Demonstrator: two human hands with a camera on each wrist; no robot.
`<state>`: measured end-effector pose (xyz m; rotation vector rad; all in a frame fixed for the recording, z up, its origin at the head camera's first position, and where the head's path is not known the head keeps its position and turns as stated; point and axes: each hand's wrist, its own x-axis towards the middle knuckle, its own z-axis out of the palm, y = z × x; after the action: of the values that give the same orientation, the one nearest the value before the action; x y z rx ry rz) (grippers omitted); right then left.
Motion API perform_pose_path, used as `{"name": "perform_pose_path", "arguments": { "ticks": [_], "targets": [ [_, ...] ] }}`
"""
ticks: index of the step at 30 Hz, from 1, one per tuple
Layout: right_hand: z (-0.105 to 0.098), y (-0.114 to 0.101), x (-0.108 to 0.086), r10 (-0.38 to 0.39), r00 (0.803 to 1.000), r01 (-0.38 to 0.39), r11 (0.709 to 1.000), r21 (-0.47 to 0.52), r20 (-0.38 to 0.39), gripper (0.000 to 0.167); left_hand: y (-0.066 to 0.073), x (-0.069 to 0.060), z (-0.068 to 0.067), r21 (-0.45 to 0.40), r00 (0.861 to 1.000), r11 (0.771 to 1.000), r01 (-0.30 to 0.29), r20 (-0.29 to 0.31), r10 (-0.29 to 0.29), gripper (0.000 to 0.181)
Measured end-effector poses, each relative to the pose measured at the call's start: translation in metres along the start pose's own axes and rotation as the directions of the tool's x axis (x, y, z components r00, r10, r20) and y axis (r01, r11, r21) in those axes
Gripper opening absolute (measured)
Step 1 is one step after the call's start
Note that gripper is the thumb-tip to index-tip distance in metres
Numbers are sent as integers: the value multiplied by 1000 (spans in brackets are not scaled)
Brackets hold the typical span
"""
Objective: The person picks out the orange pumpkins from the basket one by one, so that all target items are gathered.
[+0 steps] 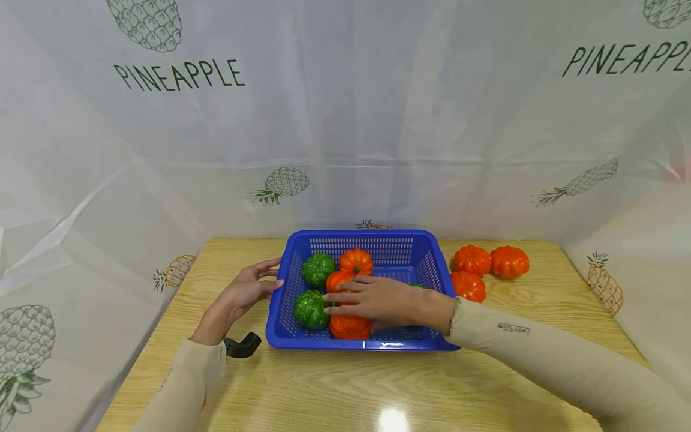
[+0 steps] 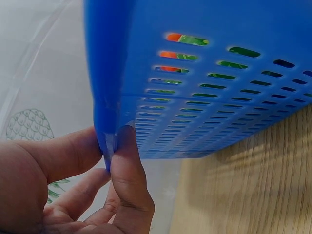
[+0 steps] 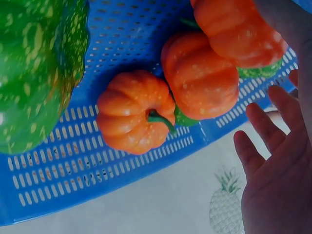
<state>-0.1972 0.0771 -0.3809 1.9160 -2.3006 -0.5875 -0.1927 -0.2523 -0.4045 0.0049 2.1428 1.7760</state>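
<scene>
The blue basket (image 1: 363, 346) stands on the table with orange and green pumpkins in it. My left hand (image 1: 252, 290) pinches its left rim between thumb and fingers, seen closely in the left wrist view with the basket wall (image 2: 161, 112) beside it. Spread fingers of my right hand (image 1: 380, 300) reach over the orange pumpkins (image 1: 351, 327); whether they touch is unclear. Left of its fingertips lies a green pumpkin (image 1: 311, 309), with another green one (image 1: 318, 270) behind. In the right wrist view, an orange pumpkin (image 3: 134, 112) with a green stem lies apart from the hand (image 3: 282, 161).
Several orange pumpkins (image 1: 510, 262) lie on the wooden table (image 1: 324, 390) to the right of the basket. A black curved object (image 1: 243, 346) is by the left wrist. A pale sheet (image 1: 345, 120) printed with pineapples hangs behind the table and at its sides.
</scene>
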Motion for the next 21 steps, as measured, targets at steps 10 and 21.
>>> {"name": "perform_pose_path", "arguments": {
  "ticks": [10,21],
  "targets": [
    [4,-7,8,-22,998,25,997,-67,53,86,0,0,1,-5,1000,1000,1,-5,-1,69],
    [5,-11,11,-43,995,60,977,-206,88,87,-1,1,0,-8,1000,1000,3,-10,-4,69]
  ]
}}
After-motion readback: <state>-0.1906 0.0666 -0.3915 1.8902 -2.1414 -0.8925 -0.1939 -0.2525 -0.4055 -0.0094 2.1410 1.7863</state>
